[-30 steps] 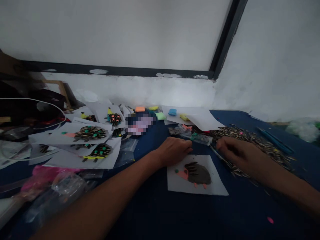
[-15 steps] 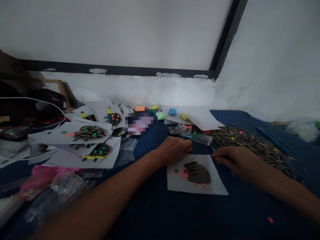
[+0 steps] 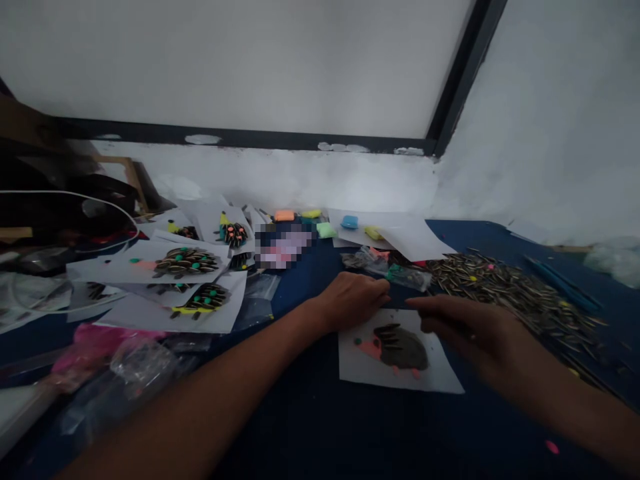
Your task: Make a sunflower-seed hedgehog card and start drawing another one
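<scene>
A white paper sheet [image 3: 360,370] lies on the blue table, carrying a hedgehog figure [image 3: 407,351] with a grey body, pink face and feet, and a green nose. Several striped sunflower seeds [image 3: 390,337] stick to the front of its back like spines. My left hand [image 3: 353,300] is closed and rests at the sheet's upper left edge; whatever is inside is hidden. Over the sheet's right edge hovers my right hand [image 3: 470,330], slightly blurred, thumb and index finger drawn together. Anything between those fingertips is too small to make out.
A loose heap of sunflower seeds [image 3: 510,287] spreads at the right, beside a blue tool [image 3: 563,283]. Hedgehog sheets [image 3: 187,263] are stacked at the left, above crumpled plastic bags [image 3: 145,363]. Coloured clay packs [image 3: 350,222] and small bags [image 3: 407,275] lie towards the wall.
My right hand has moved left from the edge of the seed heap to over the sheet's right side. The left hand stays at the sheet's edge. The view has shifted slightly.
</scene>
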`<state>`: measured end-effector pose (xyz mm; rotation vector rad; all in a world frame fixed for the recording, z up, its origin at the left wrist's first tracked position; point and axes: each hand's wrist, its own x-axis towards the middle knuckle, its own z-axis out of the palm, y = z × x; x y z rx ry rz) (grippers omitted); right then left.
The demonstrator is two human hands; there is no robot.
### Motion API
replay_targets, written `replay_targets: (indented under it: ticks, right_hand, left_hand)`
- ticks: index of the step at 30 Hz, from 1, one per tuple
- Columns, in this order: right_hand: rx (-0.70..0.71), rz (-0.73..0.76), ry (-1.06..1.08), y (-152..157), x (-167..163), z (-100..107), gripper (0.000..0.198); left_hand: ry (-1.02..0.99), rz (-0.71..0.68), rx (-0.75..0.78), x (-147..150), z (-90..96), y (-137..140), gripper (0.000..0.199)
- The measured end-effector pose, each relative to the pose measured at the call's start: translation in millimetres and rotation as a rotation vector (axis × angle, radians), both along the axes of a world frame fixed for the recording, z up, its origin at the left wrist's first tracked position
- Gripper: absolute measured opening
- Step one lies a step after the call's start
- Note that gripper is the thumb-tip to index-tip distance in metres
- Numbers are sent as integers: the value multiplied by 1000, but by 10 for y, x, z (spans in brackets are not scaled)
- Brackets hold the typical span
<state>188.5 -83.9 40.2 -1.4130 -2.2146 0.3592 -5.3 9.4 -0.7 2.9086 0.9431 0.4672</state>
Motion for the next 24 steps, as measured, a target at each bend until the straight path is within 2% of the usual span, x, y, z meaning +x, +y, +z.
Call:
replay_targets:
  ticks: [3, 7, 10, 16, 24]
  right_hand:
    - [-19, 24, -8, -36, -27, -66, 18]
    - [77, 160, -77, -44, -59, -136, 17]
    - [100, 233, -117, -76, -122, -177, 15]
    - [55, 199, -136, -125, -199, -246, 24]
    - [219, 158, -141, -109, -250, -232, 21]
  left_hand:
    - [-4, 0, -3, -2, -2, 2, 21]
    - [-15, -7, -3, -2, -4, 3, 20]
    - [-15, 2, -4, -1, -6, 0, 20]
    - [-10, 5, 3, 5, -5, 3, 21]
    - [-16, 2, 2, 3, -7, 6, 21]
